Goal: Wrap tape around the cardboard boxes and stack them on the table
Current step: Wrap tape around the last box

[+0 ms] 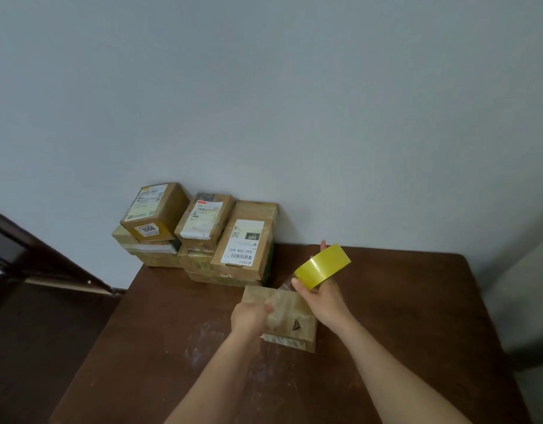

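Nearest the camera, the two bare forearms reach in over the brown bench toward a small cardboard box lying flat near its middle. The left hand rests on the box's left side with its fingers curled over the top, its grip pressing down a loose end of clear tape; motion blur hides exactly how the fingers lie. The box looks light and fairly stiff, though its skin of glossy tape will likely be slippery, so the edges and corners are probably the surest places to hold it. A dark tear shows on its top face.

To the right, the right hand holds the yellow tape roll just above the box's far right corner, thumb on the near rim and fingers behind, its grip closed round the roll. A clear strip seems to run from the roll down to the box. The roll should be light and rigid, best held across its rims.

Against the wall at the bench's far left stands the stack of boxes, already taped. From left to right, readable labels say "1006", then a white label too blurred to read, then "090" and upside-down "060-068-A05" above a barcode.
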